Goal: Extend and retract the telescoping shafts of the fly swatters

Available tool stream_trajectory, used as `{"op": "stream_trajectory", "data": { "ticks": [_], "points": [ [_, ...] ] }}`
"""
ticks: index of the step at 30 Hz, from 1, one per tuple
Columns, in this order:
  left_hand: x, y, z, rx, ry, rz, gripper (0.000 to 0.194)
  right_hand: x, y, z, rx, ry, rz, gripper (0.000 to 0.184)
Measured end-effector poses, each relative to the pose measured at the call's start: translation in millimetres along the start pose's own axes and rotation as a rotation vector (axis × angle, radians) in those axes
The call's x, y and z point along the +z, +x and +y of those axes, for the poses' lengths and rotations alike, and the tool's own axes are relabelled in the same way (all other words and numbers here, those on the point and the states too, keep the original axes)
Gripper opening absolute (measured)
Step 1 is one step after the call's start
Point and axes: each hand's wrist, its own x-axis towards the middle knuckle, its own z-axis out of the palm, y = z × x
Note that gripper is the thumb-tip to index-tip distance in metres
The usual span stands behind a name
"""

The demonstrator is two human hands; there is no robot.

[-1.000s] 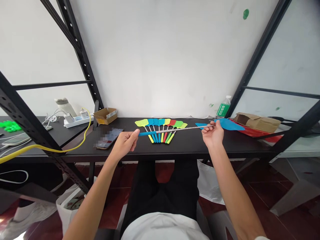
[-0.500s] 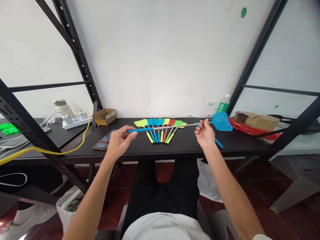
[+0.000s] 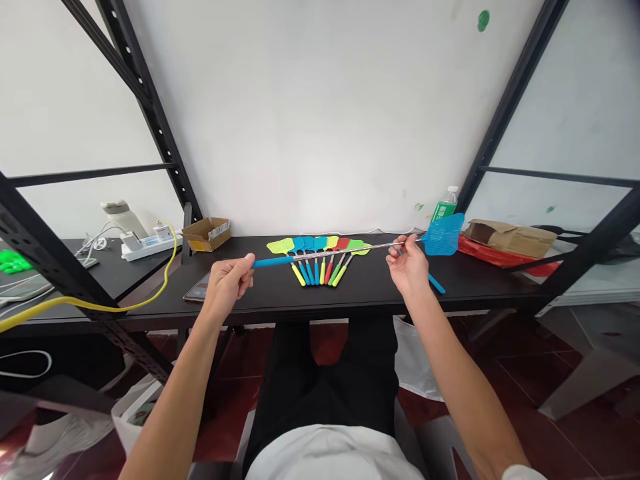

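Note:
A blue fly swatter (image 3: 444, 235) with a thin metal shaft is stretched out level between my hands, above the table. My left hand (image 3: 229, 280) is closed round the end of its blue handle. With thumb and fingers, my right hand (image 3: 407, 261) pinches the shaft close to the blue mesh head. Behind and below the shaft, several short fly swatters (image 3: 320, 272) in yellow, blue, red and green lie fanned out side by side. Another blue handle (image 3: 437, 283) rests on the table by my right wrist, partly hidden by that hand.
The black table (image 3: 280, 297) stands against a white wall between black metal posts. Left are an open cardboard box (image 3: 206, 235), a phone (image 3: 197, 289), a power strip (image 3: 153, 245) and a yellow cable (image 3: 167, 270). Right are a green-labelled bottle (image 3: 445, 205) and a brown paper package (image 3: 510, 239).
My left hand has shifted slightly left and now wraps round the handle's end. The swatter's head has turned and tilted up a little; my right hand stays on the shaft.

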Motion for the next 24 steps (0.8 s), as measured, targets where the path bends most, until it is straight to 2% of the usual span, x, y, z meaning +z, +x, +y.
{"op": "stream_trajectory", "data": {
  "ticks": [2, 5, 10, 15, 21, 24],
  "points": [
    [0.0, 1.9, -4.4, -0.024, -0.044, 0.02, 0.054, 1.3, -1.3, -0.7, -0.016, -0.01, -0.027, 0.035],
    [0.6, 1.9, -4.7, -0.016, 0.007, 0.016, 0.053, 0.5, -1.3, -0.9, -0.029, -0.01, -0.03, 0.035],
    [2.3, 1.6, 1.4, 0.054, 0.061, -0.03, 0.025, -6.4, 3.2, 1.1, -0.025, 0.009, 0.04, 0.034],
    [1.5, 2.8, 2.5, 0.124, 0.05, 0.007, 0.025, -10.5, 5.4, 4.5, -0.014, 0.003, 0.077, 0.031],
    [-1.4, -2.9, 5.2, 0.185, 0.301, 0.038, 0.019, -8.1, 3.7, 8.5, 0.002, -0.01, 0.068, 0.031],
    [-2.7, -5.3, 8.2, 0.23, 0.459, 0.04, 0.027, -6.7, 3.3, 7.8, -0.006, -0.001, 0.072, 0.032]
  ]
}}
